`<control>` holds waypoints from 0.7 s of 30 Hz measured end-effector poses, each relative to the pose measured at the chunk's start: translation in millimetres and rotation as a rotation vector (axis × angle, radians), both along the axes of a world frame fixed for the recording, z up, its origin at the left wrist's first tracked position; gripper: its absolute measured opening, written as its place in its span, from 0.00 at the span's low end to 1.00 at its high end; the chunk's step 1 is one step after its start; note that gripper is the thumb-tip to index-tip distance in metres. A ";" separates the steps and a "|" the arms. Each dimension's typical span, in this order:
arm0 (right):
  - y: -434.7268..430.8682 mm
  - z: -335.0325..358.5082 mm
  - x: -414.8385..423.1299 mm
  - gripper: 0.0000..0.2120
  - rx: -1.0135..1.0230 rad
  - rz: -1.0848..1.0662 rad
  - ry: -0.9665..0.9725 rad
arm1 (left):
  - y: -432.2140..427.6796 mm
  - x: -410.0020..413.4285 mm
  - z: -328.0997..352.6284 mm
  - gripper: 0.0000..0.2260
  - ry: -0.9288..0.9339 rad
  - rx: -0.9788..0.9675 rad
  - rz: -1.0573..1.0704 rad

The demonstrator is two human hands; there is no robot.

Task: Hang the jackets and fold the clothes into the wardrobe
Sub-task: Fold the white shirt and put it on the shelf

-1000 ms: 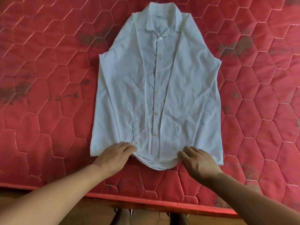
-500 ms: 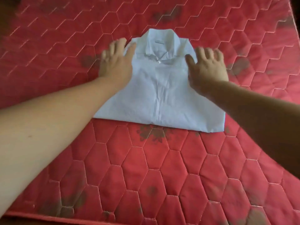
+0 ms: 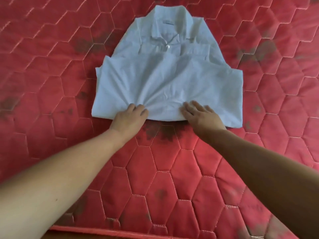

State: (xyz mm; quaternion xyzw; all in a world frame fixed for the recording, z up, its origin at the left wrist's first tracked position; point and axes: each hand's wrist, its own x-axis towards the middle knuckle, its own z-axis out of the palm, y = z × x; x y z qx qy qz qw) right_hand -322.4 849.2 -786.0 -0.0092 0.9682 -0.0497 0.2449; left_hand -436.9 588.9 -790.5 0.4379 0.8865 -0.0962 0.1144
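1. We look down on a white shirt [image 3: 165, 80] lying folded on a red quilted mattress [image 3: 69, 66]. Its collar [image 3: 170, 23] is at the shirt's far end, with one button [image 3: 167, 46] showing just below it.
2. A turned-up layer of cloth covers the shirt's front and stops just short of the collar. The sides are folded in, so the shirt reads as a broad, squat block.
3. The left grip [image 3: 130, 119] sits at the shirt's near edge, left of its middle. Its fingers are curled and bunch the cloth, and creases fan out from them across the shirt.
4. The right grip [image 3: 201, 115] sits at the same edge, right of the shirt's middle. Its fingers lie nearly straight on top of the cloth, pressing on it rather than clasping it.
5. Dark stains [image 3: 160, 133] mark the mattress just nearer to us than the shirt's edge, between the two grips.
6. Both bare forearms reach in towards the shirt from our side.
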 end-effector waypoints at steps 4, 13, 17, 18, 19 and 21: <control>-20.5 -2.6 49.7 0.30 -0.022 0.106 0.125 | -27.3 50.9 4.6 0.19 -0.042 0.005 0.010; -66.4 16.3 163.1 0.23 -0.169 0.170 0.124 | -77.4 151.4 27.0 0.22 -0.283 0.059 -0.066; -38.7 5.0 95.8 0.24 -0.129 -0.053 0.254 | -30.0 75.9 14.4 0.23 -0.074 0.205 0.083; -28.6 2.2 73.7 0.26 -0.101 -0.119 0.242 | -16.7 53.0 11.3 0.26 -0.074 0.192 0.153; -19.1 1.0 53.4 0.29 -0.078 -0.172 0.207 | -4.3 32.2 9.3 0.31 -0.112 0.162 0.215; -1.2 0.4 20.3 0.37 -0.044 -0.217 0.131 | 16.2 -2.8 6.5 0.40 -0.238 0.100 0.256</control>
